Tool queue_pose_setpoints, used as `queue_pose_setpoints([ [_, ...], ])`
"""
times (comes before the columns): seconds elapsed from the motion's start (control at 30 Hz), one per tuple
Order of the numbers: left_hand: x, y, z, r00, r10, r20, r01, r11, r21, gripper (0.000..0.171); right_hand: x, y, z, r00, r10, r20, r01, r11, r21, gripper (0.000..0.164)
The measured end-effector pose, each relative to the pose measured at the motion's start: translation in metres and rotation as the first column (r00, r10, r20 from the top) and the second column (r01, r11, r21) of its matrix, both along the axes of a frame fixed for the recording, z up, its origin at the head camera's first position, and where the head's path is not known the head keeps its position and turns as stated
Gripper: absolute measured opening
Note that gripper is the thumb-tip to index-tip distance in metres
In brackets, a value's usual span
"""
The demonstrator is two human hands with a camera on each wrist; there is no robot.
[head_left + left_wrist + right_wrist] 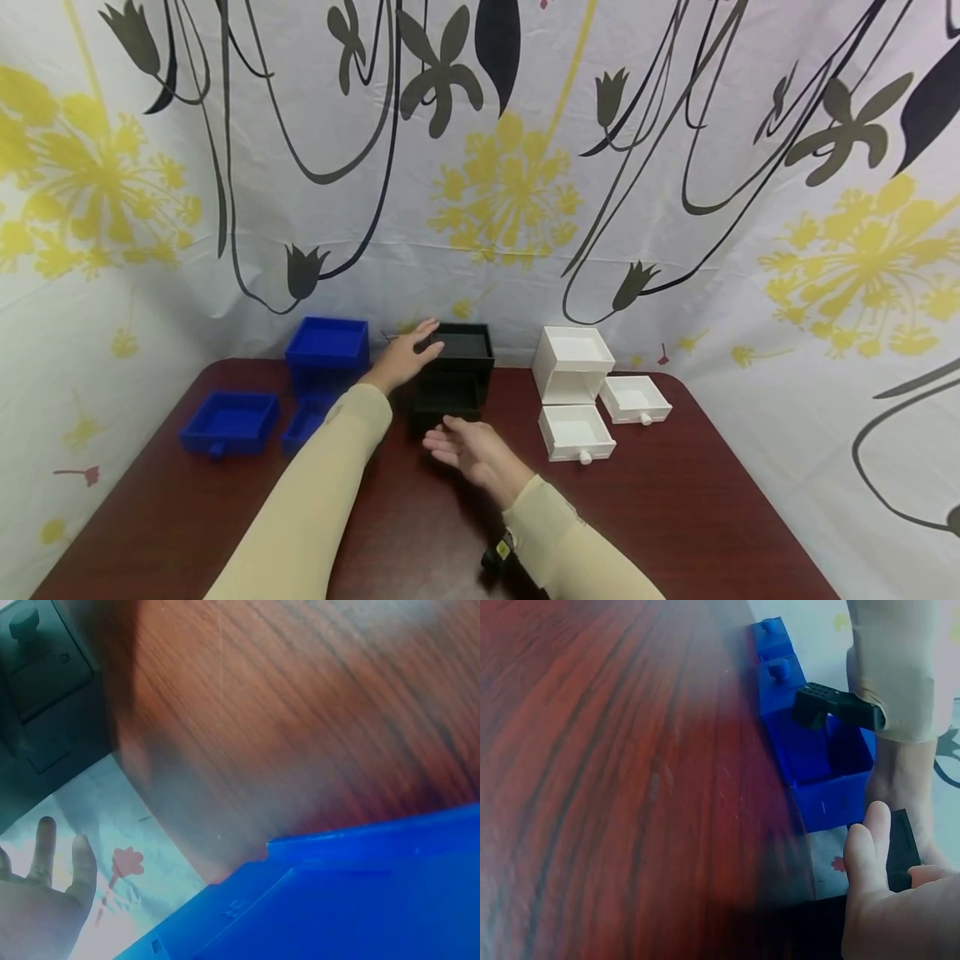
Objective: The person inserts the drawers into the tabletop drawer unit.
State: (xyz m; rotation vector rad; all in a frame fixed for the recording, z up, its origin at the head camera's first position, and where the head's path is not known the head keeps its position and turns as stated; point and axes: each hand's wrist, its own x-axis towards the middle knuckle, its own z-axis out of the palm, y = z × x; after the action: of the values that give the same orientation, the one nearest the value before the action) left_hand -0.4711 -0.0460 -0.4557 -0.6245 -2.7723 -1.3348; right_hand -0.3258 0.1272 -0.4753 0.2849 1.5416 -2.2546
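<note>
Black drawer box [463,343] on the desk [420,533], flanked by left hand [401,360], fronted by right hand [478,457].
Fingers are held apart, clamped on nothing; the box could be skewed by one-sided pushing.

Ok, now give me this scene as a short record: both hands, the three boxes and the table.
Left hand: at the left side of the black box; contact unclear
Right hand: near the black drawer, holding nothing
Blue box: left; two blue drawers out
White box: right; two white drawers out, one in front
Table: dark red-brown, wood-grained
</note>
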Motion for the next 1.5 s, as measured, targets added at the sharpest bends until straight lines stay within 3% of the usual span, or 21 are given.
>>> queue_pose_setpoints([
  [0.5,-0.003,-0.002,-0.001,1.0,0.005,-0.007,-0.005,1.0,0.008,0.066,0.0,0.019,0.005,0.999,-0.029,-0.037,0.03,0.999,0.031,0.044],
  [0.97,-0.009,-0.002,-0.007,1.0,-0.006,-0.014,0.006,1.0,0.01,0.066,-0.004,0.021,-0.001,0.998,-0.055,-0.026,0.056,0.998,0.015,0.042],
  [1.23,-0.008,-0.002,-0.01,1.0,0.001,-0.027,-0.001,1.0,-0.004,0.068,-0.007,0.019,-0.003,0.999,-0.038,-0.022,0.039,0.999,0.027,0.038],
  [1.5,-0.006,0.0,-0.009,1.0,-0.005,-0.027,0.005,1.0,0.012,0.065,-0.007,0.018,-0.004,0.999,-0.036,-0.017,0.036,0.999,0.04,0.044],
])
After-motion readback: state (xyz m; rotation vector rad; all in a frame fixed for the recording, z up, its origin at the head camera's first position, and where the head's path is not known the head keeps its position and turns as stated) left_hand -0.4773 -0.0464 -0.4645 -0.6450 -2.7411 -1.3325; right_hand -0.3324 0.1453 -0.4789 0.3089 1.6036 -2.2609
